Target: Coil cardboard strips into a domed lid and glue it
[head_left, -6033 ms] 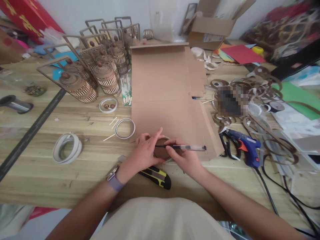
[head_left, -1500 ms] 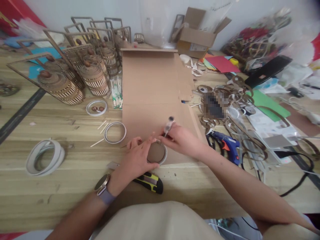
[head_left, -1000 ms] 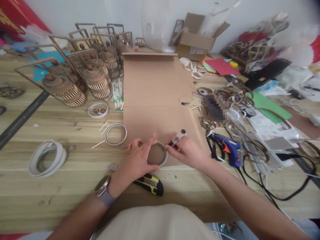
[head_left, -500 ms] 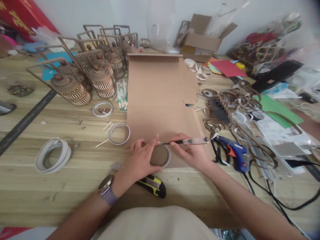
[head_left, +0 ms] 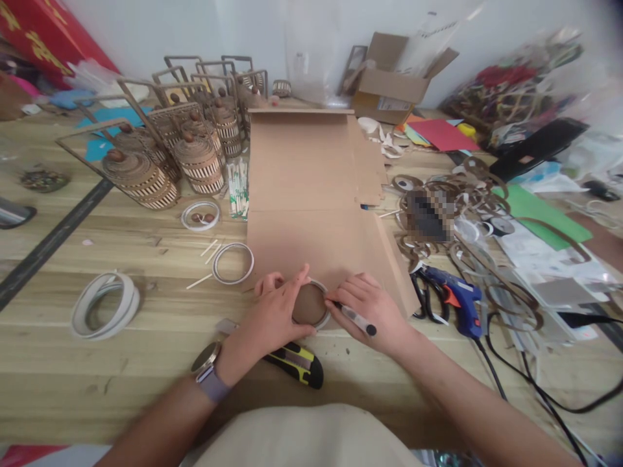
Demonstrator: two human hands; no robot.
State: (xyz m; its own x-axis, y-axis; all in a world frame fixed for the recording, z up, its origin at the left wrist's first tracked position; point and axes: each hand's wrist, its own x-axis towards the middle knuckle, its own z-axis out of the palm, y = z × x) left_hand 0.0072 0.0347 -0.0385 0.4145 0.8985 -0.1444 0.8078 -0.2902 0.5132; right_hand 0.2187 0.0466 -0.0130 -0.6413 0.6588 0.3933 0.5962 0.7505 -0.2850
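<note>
My left hand (head_left: 275, 314) steadies a narrow pale ring (head_left: 325, 318) lying flat at the near edge of a brown cardboard sheet (head_left: 302, 168). Its thumb and fingers span the ring's left side, hiding that part. In my right hand (head_left: 377, 311) is a pen (head_left: 359, 319), its tip down at the ring's right outer edge. Beneath and beside my left wrist lies a black and yellow utility knife (head_left: 299, 364). Another ring (head_left: 233, 263) rests left of the sheet, close to some short sticks (head_left: 199, 281).
Several woven lidded baskets with tall handles (head_left: 199, 162) stand at back left. Stacked white rings (head_left: 104, 305) sit at left. To the right are a blue glue gun (head_left: 457, 298) with its cord, black-handled scissors (head_left: 429, 298) and tangled brown strips (head_left: 467, 188). An opened box (head_left: 389, 84) stands behind.
The pen has moved from the ring's top edge round to its right side. My right hand has turned, so the pen's back end now points toward me. My left hand stays in place.
</note>
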